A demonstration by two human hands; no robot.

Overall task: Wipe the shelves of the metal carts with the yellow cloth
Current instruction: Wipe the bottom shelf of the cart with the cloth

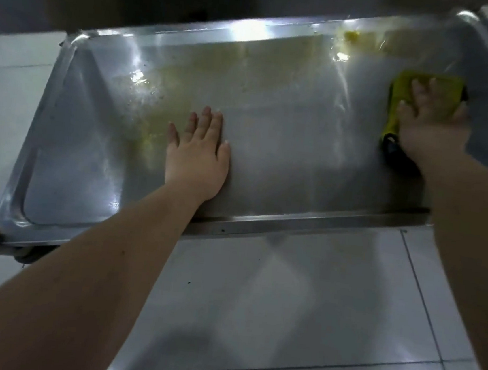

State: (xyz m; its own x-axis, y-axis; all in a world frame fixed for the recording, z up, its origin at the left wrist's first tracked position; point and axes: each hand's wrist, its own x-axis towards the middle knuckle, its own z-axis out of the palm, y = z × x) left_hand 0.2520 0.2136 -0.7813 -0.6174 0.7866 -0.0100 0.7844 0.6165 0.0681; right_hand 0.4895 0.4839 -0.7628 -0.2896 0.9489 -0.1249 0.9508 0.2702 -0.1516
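From where I stand the shelf (308, 221) looks wet and slick, so the yellow cloth (453, 89), pressed down near the shelf's right end, could skid out from under the palm, since nothing grips it. A hard push might also roll the cart (it seems to sit on castors). The right hand (431, 114) lies flat on the cloth, fingers straight and slightly spread, while the left hand (197, 159) rests palm-down, fingers straight, on bare metal just inside the front edge, apparently bracing.
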